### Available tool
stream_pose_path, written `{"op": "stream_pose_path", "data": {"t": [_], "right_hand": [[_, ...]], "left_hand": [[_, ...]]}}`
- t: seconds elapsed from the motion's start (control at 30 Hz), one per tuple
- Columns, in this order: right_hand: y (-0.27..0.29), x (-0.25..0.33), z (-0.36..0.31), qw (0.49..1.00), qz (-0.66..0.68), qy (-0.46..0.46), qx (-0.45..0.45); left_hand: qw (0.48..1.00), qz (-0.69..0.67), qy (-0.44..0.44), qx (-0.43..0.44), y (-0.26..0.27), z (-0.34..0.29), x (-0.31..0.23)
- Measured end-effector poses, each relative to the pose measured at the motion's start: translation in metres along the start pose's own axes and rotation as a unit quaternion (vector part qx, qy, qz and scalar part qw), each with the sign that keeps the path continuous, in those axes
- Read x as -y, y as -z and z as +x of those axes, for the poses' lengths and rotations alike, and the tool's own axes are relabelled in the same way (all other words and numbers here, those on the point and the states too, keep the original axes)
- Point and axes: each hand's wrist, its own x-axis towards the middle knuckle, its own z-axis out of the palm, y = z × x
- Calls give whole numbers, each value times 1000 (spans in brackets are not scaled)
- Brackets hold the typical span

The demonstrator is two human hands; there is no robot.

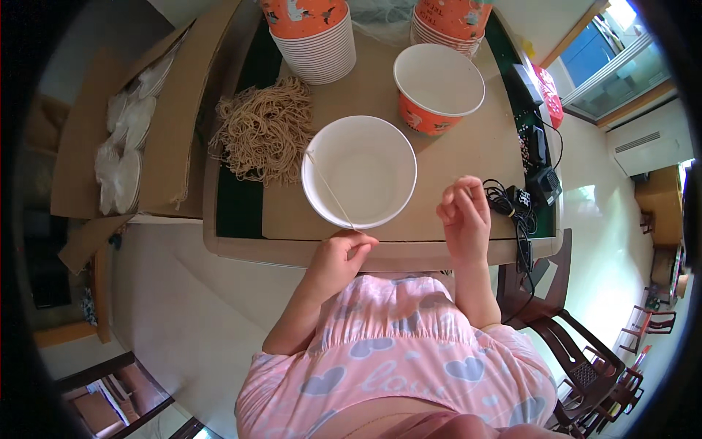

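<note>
A white-walled paper tub (358, 172) stands at the table's front edge, its mouth facing up. A thin tan string (333, 192) crosses its mouth from the left rim to the near rim. My left hand (340, 256) is closed in a pinch on the string's near end, just below the tub. To the tub's right, my right hand (466, 219) is raised with loosely bent fingers and nothing visible in them. Beside the tub on the left lies a tangled heap of tan string (267, 130). Behind it to the right stands a second tub (431, 121), orange outside.
Two stacks of orange-printed tubs, one at the back left (314, 51) and one at the back right (450, 29), stand on the table. An open cardboard box (172, 132) holds white wrapped pieces. Black cables (512, 208) and adapters line the right edge, with a wooden chair (563, 322) below.
</note>
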Motion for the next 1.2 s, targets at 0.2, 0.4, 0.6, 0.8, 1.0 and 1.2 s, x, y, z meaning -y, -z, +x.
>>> {"op": "stream_pose_path", "data": {"t": [0.2, 0.4, 0.6, 0.8, 1.0, 1.2], "right_hand": [[-3, -5, -7, 984, -163, -46, 56], [-8, 2, -11, 973, -210, 6, 91], [-14, 4, -19, 950, -281, 26, 136], [-4, 2, -12, 942, -310, 51, 117], [-3, 2, -8, 949, -299, 57, 81], [5, 1, -4, 936, -337, 68, 79]], "left_hand": [[986, 77, -148, 1, 6, 4, -62], [955, 86, -264, -104, -17, 56, -69], [995, 51, -73, 40, -25, 63, -74], [986, 53, -157, -9, -35, 65, -72], [987, 96, -127, -6, -40, 63, -78], [988, 108, -95, -49, -39, 58, -73]]}}
